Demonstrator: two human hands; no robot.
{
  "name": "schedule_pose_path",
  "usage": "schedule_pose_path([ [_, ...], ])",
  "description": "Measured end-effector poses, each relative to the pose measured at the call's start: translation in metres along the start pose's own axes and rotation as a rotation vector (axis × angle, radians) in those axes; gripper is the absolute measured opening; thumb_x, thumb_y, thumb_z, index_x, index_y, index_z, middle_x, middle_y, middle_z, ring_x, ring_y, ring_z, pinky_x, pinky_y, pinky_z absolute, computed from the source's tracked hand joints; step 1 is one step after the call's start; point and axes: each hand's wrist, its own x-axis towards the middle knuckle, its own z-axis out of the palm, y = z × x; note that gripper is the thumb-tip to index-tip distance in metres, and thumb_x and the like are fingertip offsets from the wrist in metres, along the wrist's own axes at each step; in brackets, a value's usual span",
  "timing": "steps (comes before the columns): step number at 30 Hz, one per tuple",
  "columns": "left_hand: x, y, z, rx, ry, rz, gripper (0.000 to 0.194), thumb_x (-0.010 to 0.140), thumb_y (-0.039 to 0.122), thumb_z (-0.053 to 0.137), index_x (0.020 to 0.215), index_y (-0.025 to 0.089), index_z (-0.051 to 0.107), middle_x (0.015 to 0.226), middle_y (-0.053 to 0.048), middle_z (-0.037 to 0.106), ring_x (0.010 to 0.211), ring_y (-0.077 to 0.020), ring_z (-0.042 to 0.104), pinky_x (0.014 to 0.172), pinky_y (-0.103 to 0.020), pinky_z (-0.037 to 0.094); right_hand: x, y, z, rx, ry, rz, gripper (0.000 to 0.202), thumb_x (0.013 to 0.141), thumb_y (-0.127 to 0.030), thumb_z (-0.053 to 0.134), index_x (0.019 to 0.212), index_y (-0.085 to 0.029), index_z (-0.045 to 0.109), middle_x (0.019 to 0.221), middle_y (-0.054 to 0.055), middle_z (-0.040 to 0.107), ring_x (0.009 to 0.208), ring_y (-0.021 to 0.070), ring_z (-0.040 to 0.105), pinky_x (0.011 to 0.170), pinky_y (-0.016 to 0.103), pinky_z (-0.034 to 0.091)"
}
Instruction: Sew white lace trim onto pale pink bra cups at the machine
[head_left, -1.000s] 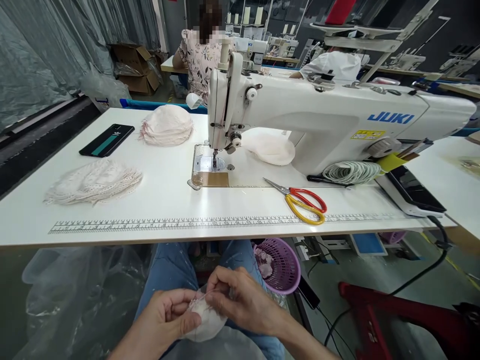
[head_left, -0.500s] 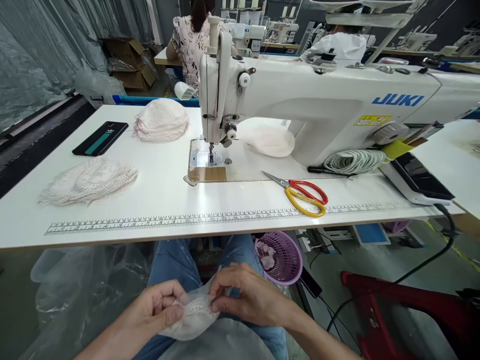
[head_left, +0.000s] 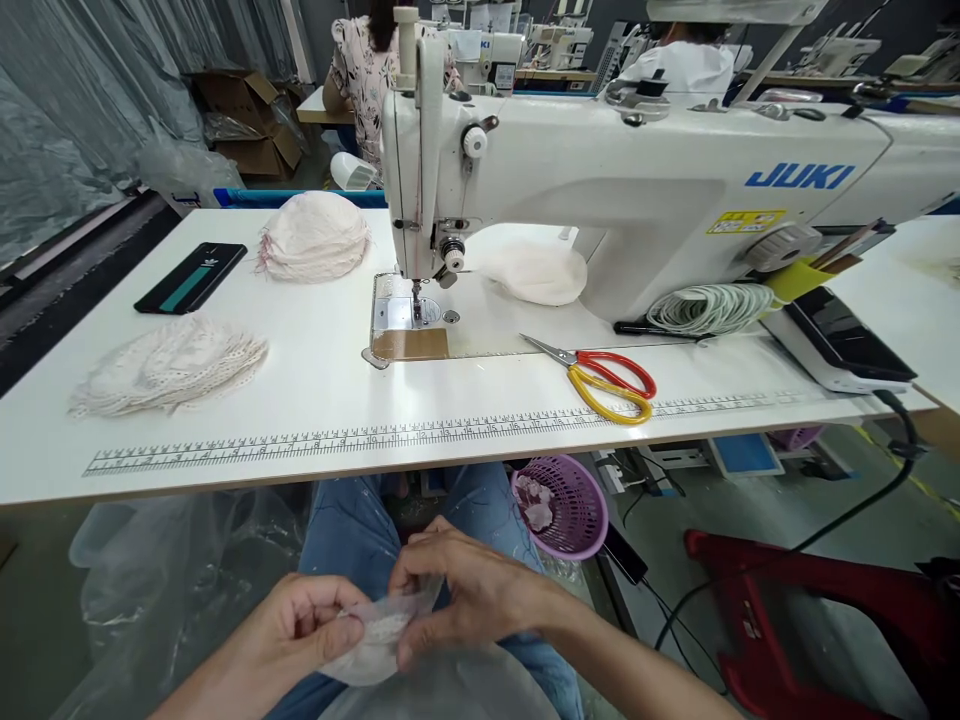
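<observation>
A small white piece of fabric with a lace-like patterned band [head_left: 373,640] is held over my lap, below the table's front edge. My left hand [head_left: 311,625] pinches its left side between thumb and fingers. At its right, my right hand [head_left: 457,590] grips the sheer upper edge, slightly blurred, its fingertips partly hidden. Grey cloth [head_left: 450,685] lies on my lap under the piece. On the table, a stack of white lace-edged pieces [head_left: 172,365] sits at the left, and a pile of pale round pieces [head_left: 315,238] behind it.
A white sewing machine [head_left: 570,160] stands on the table, with a pale fabric piece [head_left: 544,275] under its arm. Scissors [head_left: 611,385] with red and yellow handles lie in front. Also about are a black phone-like object [head_left: 191,278], a purple basket [head_left: 581,510] and a red stool [head_left: 810,590].
My right hand has moved a little left along the fabric and raised its sheer edge. My left hand keeps its pinch. The head view has shifted slightly.
</observation>
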Motion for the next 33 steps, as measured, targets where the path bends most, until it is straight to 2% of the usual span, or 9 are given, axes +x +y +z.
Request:
schedule_pose_path([
  [2,-0.002,-0.002,-0.003,0.021,0.024,0.003,0.043,0.075,0.058,0.066,0.076,0.015,0.068,0.065,0.001,0.061,0.061,-0.0107,0.044,0.058,-0.019,0.031,0.0,0.005,0.001,0.059,-0.001,0.001,0.031,0.079,-0.047,0.067,0.075,-0.017,0.063,0.07,-0.004,0.061,0.07,0.0115,0.057,0.082,0.028,0.034],
  [5,-0.003,-0.002,-0.007,0.031,0.032,0.002,0.041,0.075,0.057,0.065,0.076,0.016,0.068,0.066,0.001,0.06,0.062,-0.0108,0.043,0.058,-0.019,0.031,-0.001,0.007,0.001,0.104,-0.018,-0.022,0.029,0.082,-0.044,0.065,0.074,-0.016,0.065,0.069,-0.003,0.061,0.069,0.0115,0.056,0.077,0.026,0.037],
  [10,0.001,0.009,-0.008,0.112,-0.11,0.01,0.033,0.071,0.044,0.073,0.089,0.017,0.071,0.072,0.0,0.061,0.063,-0.012,0.044,0.058,-0.021,0.03,0.002,0.003,-0.001,0.09,-0.06,-0.035,0.017,0.081,-0.033,0.067,0.078,-0.015,0.066,0.069,-0.002,0.06,0.067,0.0117,0.056,0.07,0.023,0.039],
  [15,0.008,0.014,-0.004,0.206,-0.052,-0.03,0.02,0.069,0.033,0.07,0.07,0.013,0.068,0.057,0.005,0.046,0.057,-0.0098,0.036,0.053,-0.021,0.024,0.005,-0.001,-0.006,0.015,-0.122,-0.039,0.012,0.081,-0.026,0.069,0.081,-0.015,0.067,0.07,-0.003,0.06,0.069,0.011,0.055,0.072,0.023,0.037],
  [20,0.008,0.009,-0.006,0.208,-0.035,-0.033,0.022,0.07,0.034,0.068,0.067,0.012,0.066,0.054,0.006,0.042,0.053,-0.0085,0.029,0.05,-0.021,0.018,0.002,0.0,-0.007,-0.105,-0.127,-0.002,0.018,0.075,-0.031,0.075,0.077,-0.016,0.065,0.073,-0.004,0.061,0.074,0.0116,0.057,0.074,0.025,0.032],
  [23,0.005,0.006,-0.009,0.183,-0.022,-0.051,0.025,0.069,0.038,0.069,0.067,0.013,0.065,0.053,0.006,0.042,0.051,-0.0085,0.028,0.049,-0.022,0.017,0.003,0.001,-0.004,-0.171,-0.138,0.025,0.016,0.074,-0.028,0.076,0.076,-0.016,0.065,0.075,-0.004,0.063,0.075,0.0119,0.057,0.075,0.025,0.032],
  [28,-0.004,0.006,-0.012,0.192,0.045,-0.022,0.029,0.069,0.042,0.069,0.064,0.014,0.064,0.052,0.006,0.04,0.052,-0.009,0.028,0.05,-0.022,0.016,0.006,0.0,-0.002,-0.181,-0.158,0.01,0.008,0.077,-0.021,0.073,0.081,-0.015,0.068,0.069,-0.003,0.065,0.071,0.012,0.059,0.08,0.027,0.036],
  [33,-0.009,0.008,-0.015,0.179,0.054,-0.019,0.029,0.071,0.042,0.07,0.064,0.014,0.064,0.054,0.006,0.042,0.053,-0.0091,0.029,0.051,-0.021,0.019,0.008,0.0,-0.005,-0.081,-0.183,-0.024,0.009,0.085,-0.021,0.064,0.087,-0.013,0.069,0.073,0.001,0.068,0.068,0.0124,0.061,0.073,0.023,0.041],
])
